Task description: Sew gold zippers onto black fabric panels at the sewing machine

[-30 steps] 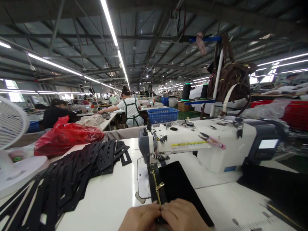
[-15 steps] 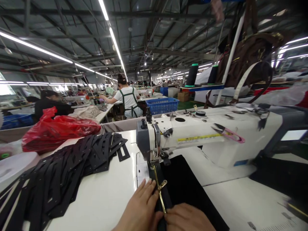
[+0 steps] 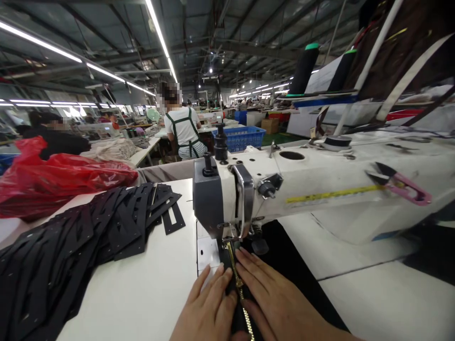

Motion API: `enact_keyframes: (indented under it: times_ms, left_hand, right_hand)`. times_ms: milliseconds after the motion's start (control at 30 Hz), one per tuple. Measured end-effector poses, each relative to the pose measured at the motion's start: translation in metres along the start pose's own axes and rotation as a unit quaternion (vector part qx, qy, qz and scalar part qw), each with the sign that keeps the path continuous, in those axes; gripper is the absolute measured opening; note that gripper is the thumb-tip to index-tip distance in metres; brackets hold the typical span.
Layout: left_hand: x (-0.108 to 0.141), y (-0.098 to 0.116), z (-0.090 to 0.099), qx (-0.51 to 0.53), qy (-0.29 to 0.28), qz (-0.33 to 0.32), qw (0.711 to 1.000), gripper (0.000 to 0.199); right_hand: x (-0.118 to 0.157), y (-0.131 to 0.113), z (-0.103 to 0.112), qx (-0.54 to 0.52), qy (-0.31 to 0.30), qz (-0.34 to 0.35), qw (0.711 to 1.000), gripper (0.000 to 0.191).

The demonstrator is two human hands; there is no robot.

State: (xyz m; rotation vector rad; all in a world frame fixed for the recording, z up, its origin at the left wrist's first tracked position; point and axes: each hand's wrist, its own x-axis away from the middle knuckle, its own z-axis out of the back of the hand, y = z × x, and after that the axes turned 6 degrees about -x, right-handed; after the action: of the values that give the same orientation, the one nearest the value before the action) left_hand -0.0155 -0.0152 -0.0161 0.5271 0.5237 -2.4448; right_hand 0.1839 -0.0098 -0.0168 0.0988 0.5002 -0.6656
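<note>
A brass-toothed zipper [image 3: 246, 316] on black tape runs up to the needle area of a white sewing machine [image 3: 320, 175]. My left hand [image 3: 209, 305] lies flat along the zipper's left side, fingers stretched toward the needle plate [image 3: 207, 251]. On the other side, my right hand [image 3: 273, 296] rests with extended fingers on the black material, fingertips close to the presser foot area. Between the hands the brass zipper slider [image 3: 239, 283] is visible. Black fabric [image 3: 295, 251] extends beneath and right of my right hand. The needle tip cannot be made out.
Black slotted strips [image 3: 103, 227] are heaped on the table's left, before a red plastic bag [image 3: 71, 170]. Pink-handled snips [image 3: 408, 187] lie on the machine arm. Black thread cones [image 3: 304, 71] stand behind it. A co-worker [image 3: 183, 128] sits ahead near a blue basket [image 3: 241, 137].
My right hand has moved forward along the zipper toward the presser foot, its fingers now extended. The slider has gone from sticking out sideways to lying along the teeth. The view has come closer.
</note>
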Motion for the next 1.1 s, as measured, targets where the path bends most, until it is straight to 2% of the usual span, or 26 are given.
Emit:
enact_keyframes:
  times_ms: [167, 333, 600, 867, 1100]
  left_hand:
    - [-0.004, -0.001, -0.004, 0.031, 0.009, 0.025, 0.999, 0.024]
    - [-0.013, -0.003, -0.003, 0.057, 0.025, 0.052, 0.997, 0.014]
    - [-0.021, -0.014, -0.005, 0.104, 0.012, 0.077, 0.992, 0.018]
    - [-0.025, -0.02, -0.008, 0.174, -0.014, 0.125, 0.977, 0.022]
    - [-0.026, -0.018, -0.007, 0.19, -0.027, 0.161, 0.968, 0.017]
  right_hand:
    - [-0.007, 0.005, 0.002, -0.028, 0.002, -0.011, 1.0, 0.04]
    - [-0.018, 0.008, 0.006, -0.063, 0.033, -0.028, 0.997, 0.039]
    - [-0.026, 0.013, -0.001, -0.117, 0.035, -0.069, 0.99, 0.039]
    - [-0.038, 0.019, -0.008, -0.117, 0.074, -0.079, 0.987, 0.031]
    - [-0.039, 0.025, -0.017, -0.088, 0.148, -0.116, 0.978, 0.022]
